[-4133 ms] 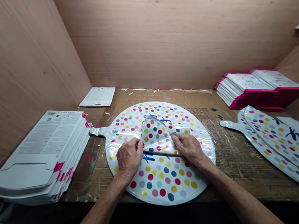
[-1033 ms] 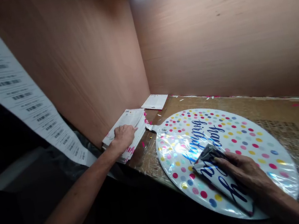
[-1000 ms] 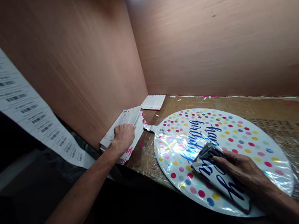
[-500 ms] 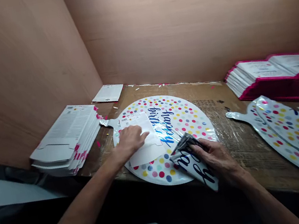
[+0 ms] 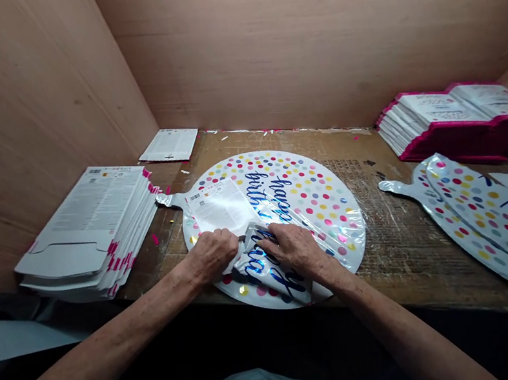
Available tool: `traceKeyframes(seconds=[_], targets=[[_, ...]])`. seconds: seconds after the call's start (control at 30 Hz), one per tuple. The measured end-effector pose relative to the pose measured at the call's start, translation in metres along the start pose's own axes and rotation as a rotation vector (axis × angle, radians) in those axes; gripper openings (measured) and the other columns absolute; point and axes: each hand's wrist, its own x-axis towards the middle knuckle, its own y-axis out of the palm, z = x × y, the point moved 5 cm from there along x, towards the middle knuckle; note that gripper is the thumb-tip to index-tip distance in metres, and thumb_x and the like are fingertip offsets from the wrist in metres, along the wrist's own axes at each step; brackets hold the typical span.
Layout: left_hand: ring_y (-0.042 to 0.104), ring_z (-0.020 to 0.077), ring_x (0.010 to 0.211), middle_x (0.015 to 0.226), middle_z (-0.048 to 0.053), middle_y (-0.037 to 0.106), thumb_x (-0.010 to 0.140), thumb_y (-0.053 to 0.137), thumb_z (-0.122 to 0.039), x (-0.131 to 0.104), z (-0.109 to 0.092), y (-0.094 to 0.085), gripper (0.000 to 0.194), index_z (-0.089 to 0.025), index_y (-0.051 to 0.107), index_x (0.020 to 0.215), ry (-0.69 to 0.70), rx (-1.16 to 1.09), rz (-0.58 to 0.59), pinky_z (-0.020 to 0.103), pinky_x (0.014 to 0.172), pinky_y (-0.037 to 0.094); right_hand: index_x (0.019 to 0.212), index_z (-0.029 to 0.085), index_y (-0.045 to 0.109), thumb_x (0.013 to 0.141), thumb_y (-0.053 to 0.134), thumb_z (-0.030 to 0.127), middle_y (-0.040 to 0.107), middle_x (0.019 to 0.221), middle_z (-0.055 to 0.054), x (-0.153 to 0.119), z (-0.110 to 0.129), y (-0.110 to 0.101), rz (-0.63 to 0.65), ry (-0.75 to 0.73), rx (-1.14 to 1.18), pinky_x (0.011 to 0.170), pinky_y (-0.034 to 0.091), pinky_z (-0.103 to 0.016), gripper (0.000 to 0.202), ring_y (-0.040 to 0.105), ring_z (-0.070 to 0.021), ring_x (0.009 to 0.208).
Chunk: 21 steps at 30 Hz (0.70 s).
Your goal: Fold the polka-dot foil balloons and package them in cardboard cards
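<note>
Left hand (image 5: 212, 254) pinches edge of white card (image 5: 220, 207); right hand (image 5: 294, 250) presses folded balloon (image 5: 267, 266) flat, grip closed over it. Both lie on flat dotted balloon (image 5: 314, 199) at near table (image 5: 391, 244) edge. Risk: slick foil springs open under loose pressure; card creases; bundle slides off edge.

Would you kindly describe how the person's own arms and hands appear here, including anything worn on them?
Both arms enter from the bottom edge and are bare along all the length that shows; no sleeve is in view. The left hand and the right hand wear no gloves, and no ring, watch or bracelet can be seen on either wrist. The knuckles and tendons stand out clearly. Grey cloth shows low between the arms.
</note>
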Motion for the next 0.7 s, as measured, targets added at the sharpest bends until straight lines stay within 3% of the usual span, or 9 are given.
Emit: traceKeyframes(seconds=[0.07, 0.17, 0.27, 0.37, 0.53, 0.63, 0.7], targets=[[0.063, 0.0227, 0.064, 0.073, 0.012, 0.063, 0.081, 0.046, 0.000, 0.001, -0.001, -0.004, 0.017, -0.010, 0.060, 0.078, 0.019, 0.032, -0.047, 0.029, 0.052, 0.045, 0.106, 0.016, 0.057, 0.092, 0.057, 0.040, 0.066, 0.101, -0.010, -0.003, -0.004, -0.005, -0.082, 0.047, 0.040, 0.069, 0.038, -0.028, 0.028, 0.061, -0.0223, 0.090], [0.063, 0.0209, 0.065, 0.072, 0.011, 0.064, 0.082, 0.046, -0.002, 0.001, -0.003, -0.013, 0.016, -0.011, 0.058, 0.076, 0.043, 0.097, -0.207, 0.027, 0.051, 0.042, 0.119, 0.013, 0.049, 0.087, 0.064, 0.041, 0.060, 0.114, -0.014, -0.004, -0.010, -0.014, -0.159, 0.125, 0.114, 0.073, 0.040, -0.029, 0.045, 0.058, -0.0239, 0.098], [0.062, 0.0198, 0.065, 0.072, 0.010, 0.063, 0.084, 0.045, -0.002, 0.002, -0.004, -0.020, 0.018, -0.012, 0.057, 0.076, 0.054, 0.116, -0.346, 0.027, 0.052, 0.041, 0.107, 0.014, 0.054, 0.085, 0.064, 0.044, 0.062, 0.104, -0.011, -0.001, -0.014, -0.017, -0.073, 0.137, 0.187, 0.070, 0.039, -0.028, 0.038, 0.058, -0.0221, 0.089], [0.060, 0.0200, 0.063, 0.071, 0.009, 0.062, 0.086, 0.042, -0.002, 0.007, -0.004, -0.025, 0.021, -0.013, 0.056, 0.075, 0.099, 0.149, -0.412, 0.028, 0.051, 0.040, 0.091, 0.017, 0.057, 0.083, 0.065, 0.047, 0.064, 0.089, -0.005, 0.005, -0.019, -0.018, -0.028, 0.129, 0.276, 0.062, 0.037, -0.026, 0.032, 0.057, -0.0194, 0.077], [0.065, 0.0194, 0.071, 0.078, 0.007, 0.067, 0.091, 0.042, -0.007, 0.003, -0.008, -0.037, 0.022, -0.014, 0.060, 0.079, 0.200, 0.152, -0.521, 0.028, 0.058, 0.047, 0.086, 0.019, 0.059, 0.089, 0.056, 0.039, 0.064, 0.077, -0.002, 0.006, -0.031, -0.022, -0.323, 0.192, 0.322, 0.063, 0.035, -0.027, 0.020, 0.057, -0.0187, 0.072], [0.066, 0.0246, 0.100, 0.102, 0.011, 0.070, 0.092, 0.050, -0.020, -0.009, -0.010, -0.047, 0.015, -0.014, 0.063, 0.097, 0.056, -0.036, -0.703, 0.035, 0.083, 0.053, 0.091, 0.018, 0.059, 0.089, 0.053, 0.036, 0.066, 0.081, -0.004, 0.000, -0.032, -0.019, -0.476, 0.200, 0.411, 0.065, 0.038, -0.029, 0.018, 0.058, -0.0191, 0.071], [0.055, 0.0314, 0.123, 0.125, 0.016, 0.062, 0.086, 0.064, -0.037, -0.017, -0.007, -0.046, 0.041, -0.014, 0.057, 0.119, -0.180, -0.281, -0.845, 0.043, 0.100, 0.046, 0.090, 0.019, 0.059, 0.089, 0.053, 0.042, 0.066, 0.080, -0.004, -0.001, -0.034, -0.017, -0.535, 0.205, 0.559, 0.064, 0.041, -0.029, 0.024, 0.058, -0.0188, 0.069]])
